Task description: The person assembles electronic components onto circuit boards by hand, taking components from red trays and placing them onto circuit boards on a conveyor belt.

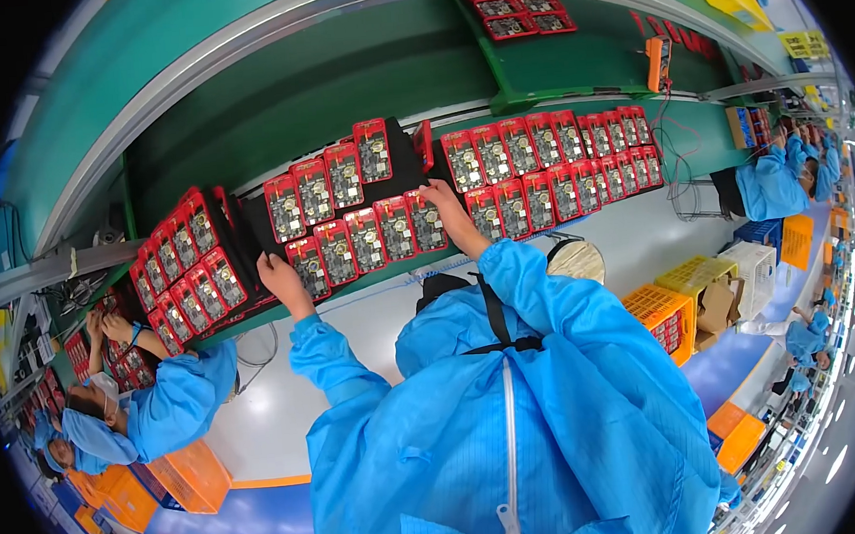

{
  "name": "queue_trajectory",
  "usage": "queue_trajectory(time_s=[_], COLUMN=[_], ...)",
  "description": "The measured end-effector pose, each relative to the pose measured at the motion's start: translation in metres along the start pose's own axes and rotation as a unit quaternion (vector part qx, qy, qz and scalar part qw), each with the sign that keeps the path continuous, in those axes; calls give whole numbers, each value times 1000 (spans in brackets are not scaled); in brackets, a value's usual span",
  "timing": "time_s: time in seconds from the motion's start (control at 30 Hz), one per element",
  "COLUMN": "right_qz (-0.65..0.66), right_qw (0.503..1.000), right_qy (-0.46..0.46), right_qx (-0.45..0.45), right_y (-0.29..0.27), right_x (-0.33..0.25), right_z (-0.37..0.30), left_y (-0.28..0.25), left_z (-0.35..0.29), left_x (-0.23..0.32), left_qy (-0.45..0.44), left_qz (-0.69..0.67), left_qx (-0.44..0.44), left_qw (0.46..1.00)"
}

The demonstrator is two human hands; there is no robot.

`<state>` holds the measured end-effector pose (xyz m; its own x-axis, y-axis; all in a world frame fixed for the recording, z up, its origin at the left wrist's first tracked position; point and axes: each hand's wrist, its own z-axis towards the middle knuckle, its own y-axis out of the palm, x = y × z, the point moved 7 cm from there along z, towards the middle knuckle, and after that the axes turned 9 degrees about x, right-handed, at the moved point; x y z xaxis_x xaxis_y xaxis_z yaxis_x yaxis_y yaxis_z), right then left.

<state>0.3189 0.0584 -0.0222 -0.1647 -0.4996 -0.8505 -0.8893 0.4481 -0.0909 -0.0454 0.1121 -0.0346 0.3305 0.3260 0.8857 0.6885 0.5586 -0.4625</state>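
In front of me on the green bench lies a black tray (374, 194) with two rows of red-framed circuit boards (364, 240). My left hand (285, 284) is at the tray's near left corner, fingers curled against its edge beside the end board. At the right edge, my right hand (451, 217) has its fingers bent over the tray's side, next to the last board of the near row. Its fingertips partly cover that board's upper corner. A separate red piece (424, 146) stands on edge just beyond the tray's right side.
More boards stand in rows to the right (538, 153) and on a stack of trays (192, 252) to the left. An orange meter (659, 63) hangs with cables at right. Co-workers sit on both sides. A round stool (576, 261) and yellow crates (694, 278) stand behind the bench's near edge.
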Motion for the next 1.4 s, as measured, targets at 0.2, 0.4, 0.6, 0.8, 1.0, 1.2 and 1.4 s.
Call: queue_trajectory(time_s=[0.2, 0.4, 0.6, 0.8, 1.0, 1.2, 1.4], right_qz=[65, 120, 171, 76, -165, -433, -434], right_qw=[997, 990, 983, 988, 960, 841, 827], right_qy=[28, 49, 16, -34, -158, -255, -267], right_qx=[3, 52, 65, 133, 159, 201, 237], right_y=[-44, -146, -286, -339, -322, -289, -292], right_x=[-33, -55, -32, -40, -48, -49, -50], right_z=[-17, -32, 9, 37, 48, -23, -20], left_y=[-8, 23, 107, 162, 159, 120, 128], left_z=[-32, -107, -197, -242, -243, -318, -337], left_x=[55, 85, 95, 91, 75, 148, 162], left_qy=[-38, -118, -116, -154, 106, 273, 269], left_qz=[-72, -131, -153, -174, 88, 144, 190], left_qx=[-75, -155, -258, -307, -249, -341, -406], left_qw=[994, 972, 947, 923, 959, 888, 852])
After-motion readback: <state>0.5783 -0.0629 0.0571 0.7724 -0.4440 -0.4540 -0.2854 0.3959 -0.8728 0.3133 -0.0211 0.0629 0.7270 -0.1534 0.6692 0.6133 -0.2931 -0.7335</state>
